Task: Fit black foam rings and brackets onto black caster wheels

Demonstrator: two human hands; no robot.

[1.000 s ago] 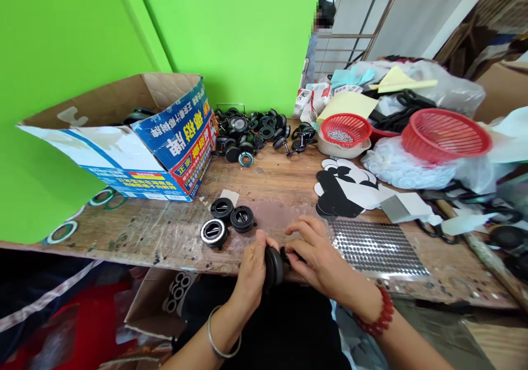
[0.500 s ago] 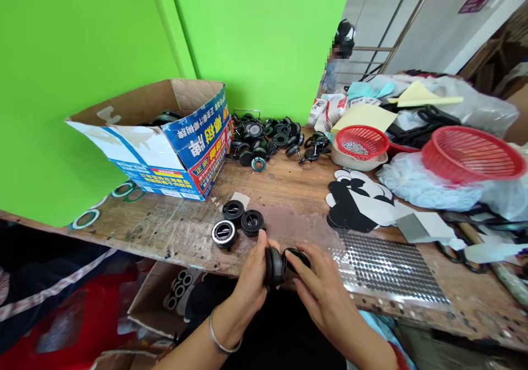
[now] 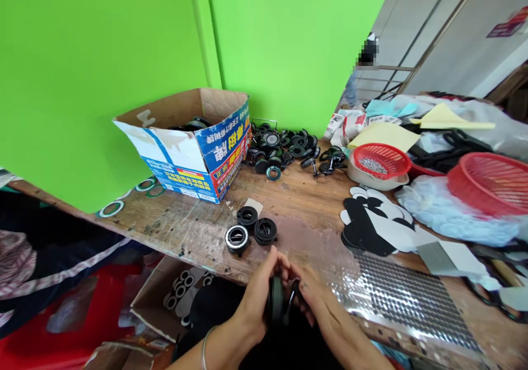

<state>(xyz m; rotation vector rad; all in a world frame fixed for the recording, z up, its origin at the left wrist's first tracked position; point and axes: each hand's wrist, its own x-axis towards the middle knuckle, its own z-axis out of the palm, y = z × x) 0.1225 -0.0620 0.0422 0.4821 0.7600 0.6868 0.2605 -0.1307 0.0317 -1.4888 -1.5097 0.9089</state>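
My left hand, with a bangle at its wrist, is closed on a black round wheel-like part held upright at the table's front edge. My right hand is closed around the other side of it, where a short shiny metal stem shows between the hands. Its fingers partly hide a dark piece at the stem's end. Just beyond my hands lie two black round parts and one with a silver ring on top.
A blue and white carton holding dark parts stands at the left back. Beside it lies a pile of black wheel-like parts. To the right are red baskets, black and white cutouts and a sheet of shiny dots. A person stands far back.
The camera view has shifted, so the table items appear further right. My hands have drawn closer together around the round part, and its metal stem now shows between them.
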